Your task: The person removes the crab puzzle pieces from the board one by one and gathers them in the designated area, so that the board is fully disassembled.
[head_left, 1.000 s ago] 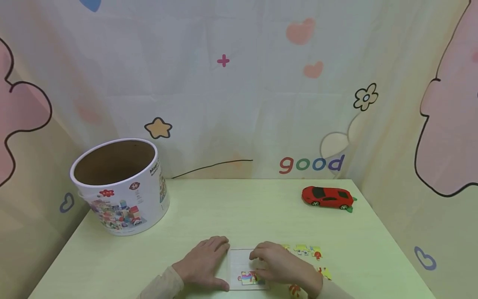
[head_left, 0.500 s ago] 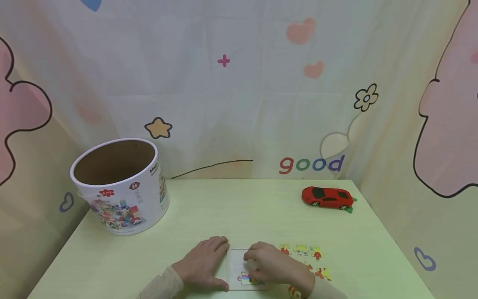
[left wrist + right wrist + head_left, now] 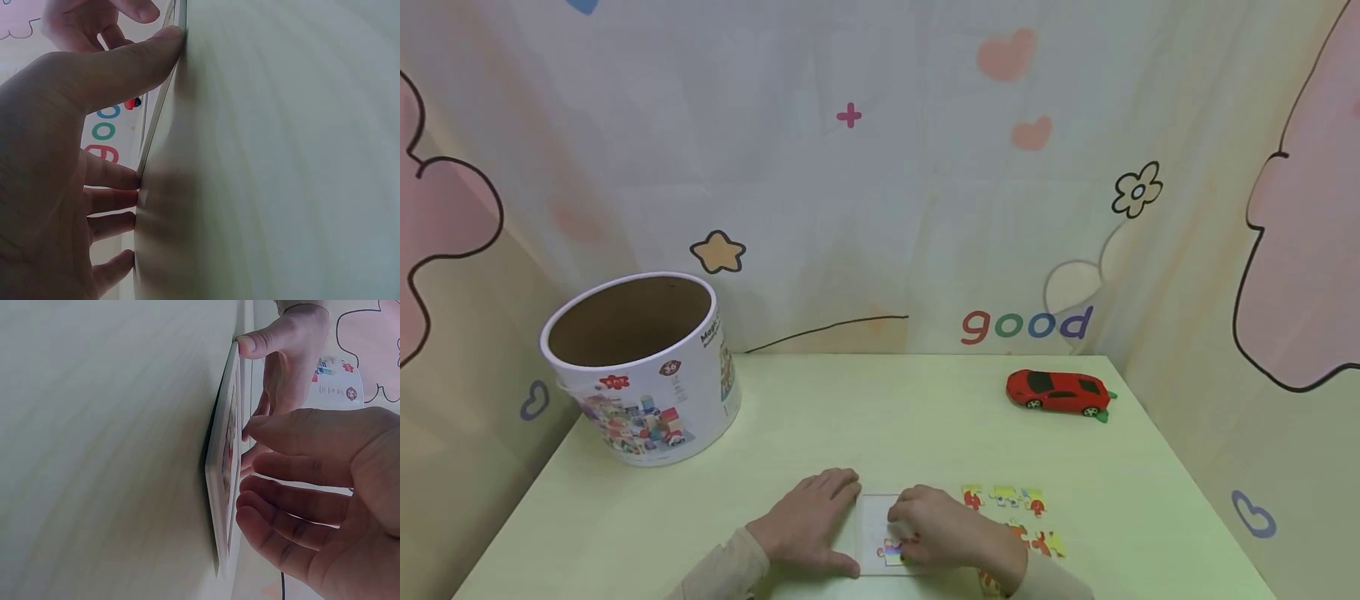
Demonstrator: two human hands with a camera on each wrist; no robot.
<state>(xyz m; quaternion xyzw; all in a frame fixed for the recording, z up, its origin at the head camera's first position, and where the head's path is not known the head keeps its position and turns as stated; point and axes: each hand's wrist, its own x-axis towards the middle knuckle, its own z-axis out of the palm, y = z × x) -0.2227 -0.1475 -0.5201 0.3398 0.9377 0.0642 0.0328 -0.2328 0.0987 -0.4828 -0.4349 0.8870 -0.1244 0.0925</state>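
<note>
While under two flat, unclenched hands, left hand (image 3: 808, 525) and right hand (image 3: 951, 533): thin white puzzle tray (image 3: 874, 512), one colourful piece (image 3: 892, 550).

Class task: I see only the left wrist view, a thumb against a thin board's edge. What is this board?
Observer: A white puzzle tray on the table, braced by the left hand.
Operator: Where is the other hand?
Observer: The right hand rests over the tray, fingers on a colourful piece.
Operator: Are other pieces about?
Observer: Yes, loose pieces lie right of the tray.
Operator: Anything further back?
Observer: A red toy car and an open round tub.
</note>
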